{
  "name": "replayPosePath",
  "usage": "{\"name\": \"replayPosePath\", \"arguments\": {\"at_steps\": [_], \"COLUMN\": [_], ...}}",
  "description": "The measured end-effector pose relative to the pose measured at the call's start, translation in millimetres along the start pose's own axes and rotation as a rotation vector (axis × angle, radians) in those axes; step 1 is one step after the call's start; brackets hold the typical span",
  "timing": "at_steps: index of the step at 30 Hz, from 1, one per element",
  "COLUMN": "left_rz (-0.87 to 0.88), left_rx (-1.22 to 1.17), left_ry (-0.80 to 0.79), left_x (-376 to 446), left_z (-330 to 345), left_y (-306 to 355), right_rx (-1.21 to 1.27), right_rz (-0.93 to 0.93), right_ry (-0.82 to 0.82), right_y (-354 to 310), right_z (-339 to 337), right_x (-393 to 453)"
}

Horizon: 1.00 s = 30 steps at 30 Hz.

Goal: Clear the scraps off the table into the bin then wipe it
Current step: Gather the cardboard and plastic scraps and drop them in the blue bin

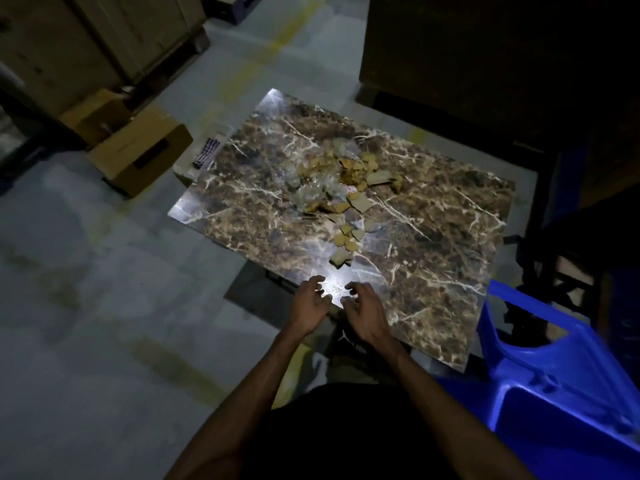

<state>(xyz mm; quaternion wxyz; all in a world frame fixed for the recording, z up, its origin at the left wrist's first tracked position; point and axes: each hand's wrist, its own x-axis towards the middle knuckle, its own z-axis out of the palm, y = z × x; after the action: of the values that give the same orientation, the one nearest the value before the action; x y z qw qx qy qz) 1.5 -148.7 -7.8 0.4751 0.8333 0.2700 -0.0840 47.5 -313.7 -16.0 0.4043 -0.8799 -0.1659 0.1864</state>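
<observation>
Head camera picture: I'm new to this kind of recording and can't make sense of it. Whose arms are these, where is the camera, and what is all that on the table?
There is no machine here. A person wears a wide-angle camera on the head, so you look down along their own bare arms. The left hand and the right hand hover at the near edge of a marble-patterned table, fingers loosely curled, holding nothing. In the middle of the table lies a pile of scraps: tan cardboard-like pieces and crumpled clear plastic. A blue plastic bin stands at the lower right. A checked cloth lies just past the table's far left edge, with cardboard boxes on the floor beyond.
</observation>
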Motion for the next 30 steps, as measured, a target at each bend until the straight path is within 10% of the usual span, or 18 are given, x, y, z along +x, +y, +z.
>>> {"name": "replayPosePath", "arguments": {"at_steps": [10,25,30], "left_rz": [-0.268,-0.285,-0.257], "left_rx": [0.006,-0.234,-0.251], "left_ry": [-0.080,0.044,-0.008], "left_x": [85,202,217], "left_z": [17,7,16], "left_y": [35,55,50], "right_rx": [-0.183,-0.076,-0.115], "right_rz": [0.101,0.245,0.267], "right_ry": [-0.375,0.054,-0.084], "right_y": [25,38,26], "right_z": [-8,-44,-34], "right_x": [108,186,211]}}
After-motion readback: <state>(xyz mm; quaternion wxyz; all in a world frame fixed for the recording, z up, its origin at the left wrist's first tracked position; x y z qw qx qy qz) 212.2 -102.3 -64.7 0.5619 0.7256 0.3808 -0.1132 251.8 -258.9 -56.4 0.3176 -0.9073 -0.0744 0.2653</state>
